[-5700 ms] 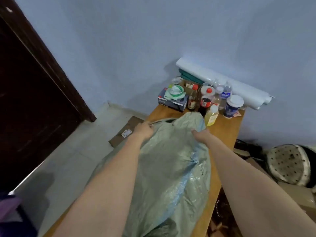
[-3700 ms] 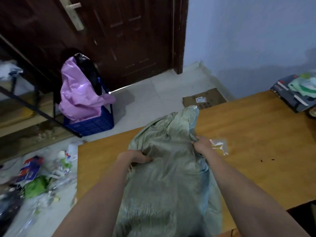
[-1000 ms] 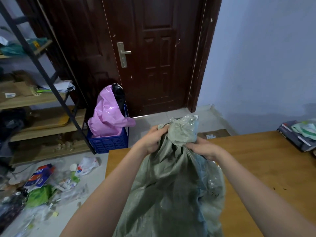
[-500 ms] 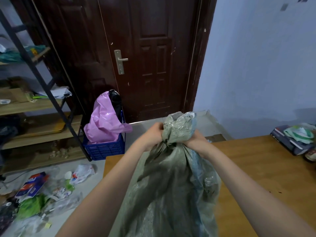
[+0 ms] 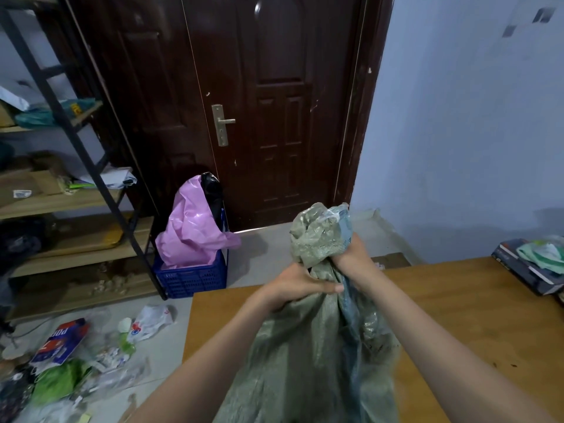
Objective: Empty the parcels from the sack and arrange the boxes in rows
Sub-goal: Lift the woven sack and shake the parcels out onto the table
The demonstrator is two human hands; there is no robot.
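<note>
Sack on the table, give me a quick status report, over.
Left hand and right hand both clamped on the sack neck. Sack bunched shut, upright on table. No parcels out. Nothing blocking.

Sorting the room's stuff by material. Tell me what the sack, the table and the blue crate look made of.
Sack: seemingly woven plastic, dull grey-green, with a visible weave and stiff creases. Table: wood or wood-look laminate, smooth orange-brown top with faint grain. Blue crate: likely moulded plastic, with lattice-pierced walls.
</note>
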